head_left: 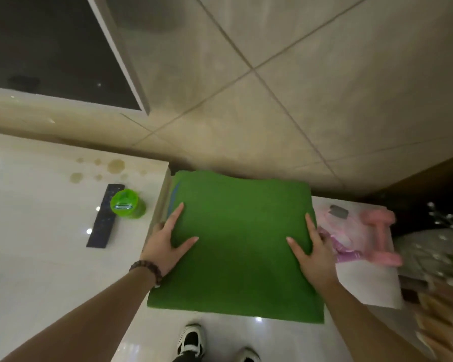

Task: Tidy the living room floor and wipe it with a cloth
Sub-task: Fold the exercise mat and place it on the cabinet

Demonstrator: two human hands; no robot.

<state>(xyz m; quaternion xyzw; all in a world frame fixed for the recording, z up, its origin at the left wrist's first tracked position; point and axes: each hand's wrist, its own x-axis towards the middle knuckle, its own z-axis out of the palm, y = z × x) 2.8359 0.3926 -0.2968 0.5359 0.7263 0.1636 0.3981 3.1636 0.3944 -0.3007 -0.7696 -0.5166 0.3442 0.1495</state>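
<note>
Here a folded green cloth (241,244) lies on the white bench (37,218), probably flattened there so it stays compact. The left hand (168,239) and right hand (311,246) rest spread on its two sides, fingers straight, pressing it flat. Left sit a dark remote (104,218) and green cup (127,205); right, pink dumbbells (382,236).

no readable text, labels or numbers
</note>
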